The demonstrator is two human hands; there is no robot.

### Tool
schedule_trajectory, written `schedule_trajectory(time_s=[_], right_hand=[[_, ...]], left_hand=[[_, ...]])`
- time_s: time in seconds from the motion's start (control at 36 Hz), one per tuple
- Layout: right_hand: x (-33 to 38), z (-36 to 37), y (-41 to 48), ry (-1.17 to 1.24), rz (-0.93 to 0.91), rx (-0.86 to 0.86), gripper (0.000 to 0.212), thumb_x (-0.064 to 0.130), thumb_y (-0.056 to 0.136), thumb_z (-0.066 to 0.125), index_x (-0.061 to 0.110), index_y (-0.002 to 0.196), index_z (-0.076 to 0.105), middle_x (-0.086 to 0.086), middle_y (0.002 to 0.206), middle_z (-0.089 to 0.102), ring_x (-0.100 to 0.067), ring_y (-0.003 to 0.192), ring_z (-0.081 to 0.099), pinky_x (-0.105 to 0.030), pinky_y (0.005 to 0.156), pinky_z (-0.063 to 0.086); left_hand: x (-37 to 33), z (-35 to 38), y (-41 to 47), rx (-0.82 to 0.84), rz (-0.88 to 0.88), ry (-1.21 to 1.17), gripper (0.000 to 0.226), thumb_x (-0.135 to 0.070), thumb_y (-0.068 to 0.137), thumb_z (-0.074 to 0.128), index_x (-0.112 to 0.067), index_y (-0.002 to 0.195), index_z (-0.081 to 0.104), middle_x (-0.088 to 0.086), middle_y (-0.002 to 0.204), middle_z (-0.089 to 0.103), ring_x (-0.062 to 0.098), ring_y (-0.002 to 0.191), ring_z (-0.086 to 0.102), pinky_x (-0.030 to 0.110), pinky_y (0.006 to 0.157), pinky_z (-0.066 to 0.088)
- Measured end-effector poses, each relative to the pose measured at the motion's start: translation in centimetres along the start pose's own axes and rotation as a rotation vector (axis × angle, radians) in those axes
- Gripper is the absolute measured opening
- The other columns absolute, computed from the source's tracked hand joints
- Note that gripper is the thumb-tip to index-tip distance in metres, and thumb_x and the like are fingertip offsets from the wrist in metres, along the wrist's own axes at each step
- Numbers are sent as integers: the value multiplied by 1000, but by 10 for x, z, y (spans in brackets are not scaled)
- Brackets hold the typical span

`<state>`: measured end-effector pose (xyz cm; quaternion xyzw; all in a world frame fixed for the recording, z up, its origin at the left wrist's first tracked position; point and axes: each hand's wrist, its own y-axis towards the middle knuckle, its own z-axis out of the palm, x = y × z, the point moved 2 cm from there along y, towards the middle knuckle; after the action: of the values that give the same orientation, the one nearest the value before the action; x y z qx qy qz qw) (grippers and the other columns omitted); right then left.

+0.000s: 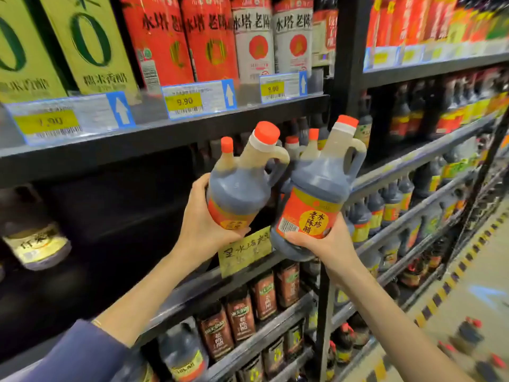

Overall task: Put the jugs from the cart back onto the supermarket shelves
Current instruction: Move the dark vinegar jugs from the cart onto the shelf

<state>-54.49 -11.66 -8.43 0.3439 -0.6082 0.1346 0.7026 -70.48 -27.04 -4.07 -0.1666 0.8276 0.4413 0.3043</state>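
Note:
I hold two dark vinegar jugs with orange caps, loop handles and orange labels, both raised in front of the middle shelf. My left hand (205, 219) grips the base of the left jug (242, 183). My right hand (325, 241) cups the bottom of the right jug (316, 194), which tilts slightly left. The two jugs nearly touch at their shoulders. Behind them a dark shelf bay (115, 205) opens, with more orange-capped jugs (296, 142) deep inside on the right. The cart is out of view.
The upper shelf (165, 133) carries red and white bottles and green cartons with price tags. A handwritten yellow sign (245, 250) hangs on the shelf edge below the jugs. Lower shelves hold dark bottles. More jugs (468, 334) stand on the aisle floor at right.

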Motion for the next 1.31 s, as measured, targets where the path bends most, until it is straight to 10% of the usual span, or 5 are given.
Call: schedule_trajectory(time_s=[0.19, 0.36, 0.58, 1.17, 1.31], right_hand=[[-14, 14, 10, 37, 1, -62, 73, 0, 63, 84, 10, 122, 43, -4, 104, 62, 2, 84, 64, -12, 65, 52], [-18, 17, 12, 38, 9, -107, 71, 0, 64, 83, 12, 121, 42, -3, 104, 61, 5, 83, 63, -11, 65, 51], [-23, 19, 16, 81, 50, -162, 75, 3, 63, 84, 10, 124, 42, -5, 107, 63, -9, 93, 64, -16, 66, 54], [-33, 10, 28, 31, 73, -179, 77, 3, 59, 86, 10, 123, 42, -5, 106, 64, -6, 89, 66, -16, 67, 53], [-32, 6, 31, 0, 84, -157, 81, 6, 58, 87, 11, 125, 41, -6, 110, 63, -12, 97, 64, -18, 70, 55]], left_hand=[[31, 6, 24, 124, -26, 15, 101, -5, 54, 90, -24, 131, 27, -23, 112, 44, -28, 96, 46, -2, 73, 41], [51, 15, 31, 270, -84, 6, 69, 1, 66, 83, -40, 101, 40, -28, 91, 65, -14, 89, 58, 25, 82, 44], [85, 36, 40, 204, -111, -40, 107, -4, 56, 90, -30, 136, 23, -18, 115, 48, -13, 96, 52, -3, 69, 39], [140, 91, 59, -50, -259, -202, 106, -2, 50, 92, -6, 134, 28, 8, 124, 54, 19, 104, 59, 36, 92, 51], [149, 95, 68, -55, -278, -198, 115, -37, 38, 92, -9, 130, 30, 14, 128, 53, 26, 110, 60, 49, 93, 51]])
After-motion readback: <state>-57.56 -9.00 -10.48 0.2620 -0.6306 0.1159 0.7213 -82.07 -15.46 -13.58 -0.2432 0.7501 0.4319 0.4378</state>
